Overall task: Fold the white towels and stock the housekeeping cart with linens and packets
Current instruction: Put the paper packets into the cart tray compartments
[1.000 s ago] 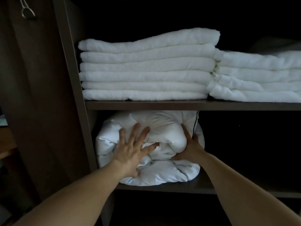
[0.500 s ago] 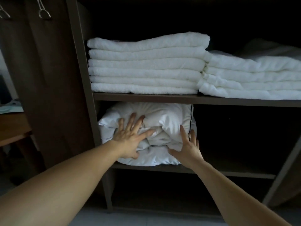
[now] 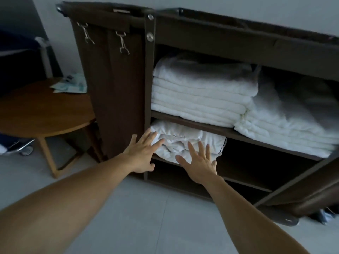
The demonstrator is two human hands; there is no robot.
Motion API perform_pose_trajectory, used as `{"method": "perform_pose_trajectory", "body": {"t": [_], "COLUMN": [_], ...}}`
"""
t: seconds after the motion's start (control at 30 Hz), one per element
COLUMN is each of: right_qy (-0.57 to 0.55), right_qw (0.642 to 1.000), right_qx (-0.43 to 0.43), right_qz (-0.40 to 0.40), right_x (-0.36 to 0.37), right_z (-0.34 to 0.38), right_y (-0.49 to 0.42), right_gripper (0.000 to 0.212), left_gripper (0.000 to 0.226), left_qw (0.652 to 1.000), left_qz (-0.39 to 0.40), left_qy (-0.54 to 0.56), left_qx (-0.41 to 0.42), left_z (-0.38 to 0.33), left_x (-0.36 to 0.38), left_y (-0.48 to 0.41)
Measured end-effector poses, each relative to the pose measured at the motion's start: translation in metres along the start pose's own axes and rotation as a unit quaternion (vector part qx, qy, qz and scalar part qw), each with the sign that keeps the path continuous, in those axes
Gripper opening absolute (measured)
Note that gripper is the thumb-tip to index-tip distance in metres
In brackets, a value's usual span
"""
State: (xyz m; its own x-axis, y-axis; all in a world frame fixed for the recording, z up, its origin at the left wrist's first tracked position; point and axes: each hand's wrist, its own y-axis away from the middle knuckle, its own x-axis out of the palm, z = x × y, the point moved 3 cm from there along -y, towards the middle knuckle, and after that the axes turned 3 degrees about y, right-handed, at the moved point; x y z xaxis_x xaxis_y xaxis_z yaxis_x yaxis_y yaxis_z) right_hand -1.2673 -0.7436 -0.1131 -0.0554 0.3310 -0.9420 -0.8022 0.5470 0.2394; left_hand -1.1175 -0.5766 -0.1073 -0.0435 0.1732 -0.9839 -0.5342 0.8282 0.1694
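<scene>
A dark brown housekeeping cart [image 3: 238, 43] stands against the wall. Its upper shelf carries a stack of folded white towels [image 3: 200, 99] on the left and a second white stack [image 3: 286, 129] on the right. On the middle shelf, at the left end, sits a rolled white duvet bundle [image 3: 192, 138]. My left hand [image 3: 141, 153] is spread with straight fingers, its fingertips at the bundle's left edge. My right hand [image 3: 200, 162] is spread flat in front of the bundle's lower front. Neither hand grips anything.
A brown linen bag [image 3: 113, 85] with metal clips hangs on the cart's left end. A round wooden table [image 3: 42, 114] stands to the left, with pale packets [image 3: 71, 85] on it. The middle shelf's right half and the bottom shelf look dark. Grey tile floor lies below.
Both hands have drawn back from pressing into the duvet bundle, now hovering at its front with fingers spread. The view has pulled back and tilted, showing the whole cart, table and floor.
</scene>
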Motion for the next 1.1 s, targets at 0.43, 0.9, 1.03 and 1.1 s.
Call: {"method": "perform_pose_trajectory", "body": {"t": [0.43,0.9,1.03,1.1], "right_qy": [0.098,0.122,0.114,0.108], "right_qw": [0.98,0.955,0.952,0.952], "right_qx": [-0.159,-0.263,-0.27,-0.27], "right_qz": [0.064,0.07,0.089,0.092], "right_x": [-0.161,-0.173,-0.159,-0.155], "right_z": [0.268,0.471,0.51,0.53], "right_y": [0.107,0.091,0.053,0.024], "right_gripper": [0.09,0.087,0.086,0.086], "left_gripper": [0.099,0.105,0.106,0.105], "left_qw": [0.98,0.949,0.948,0.947], "left_qz": [-0.011,-0.026,-0.014,-0.014], "left_qy": [0.087,0.119,0.119,0.119], "left_qx": [-0.176,-0.292,-0.295,-0.297], "left_z": [0.168,0.327,0.372,0.401], "left_x": [-0.199,-0.217,-0.211,-0.212], "left_y": [0.223,0.313,0.286,0.264]}}
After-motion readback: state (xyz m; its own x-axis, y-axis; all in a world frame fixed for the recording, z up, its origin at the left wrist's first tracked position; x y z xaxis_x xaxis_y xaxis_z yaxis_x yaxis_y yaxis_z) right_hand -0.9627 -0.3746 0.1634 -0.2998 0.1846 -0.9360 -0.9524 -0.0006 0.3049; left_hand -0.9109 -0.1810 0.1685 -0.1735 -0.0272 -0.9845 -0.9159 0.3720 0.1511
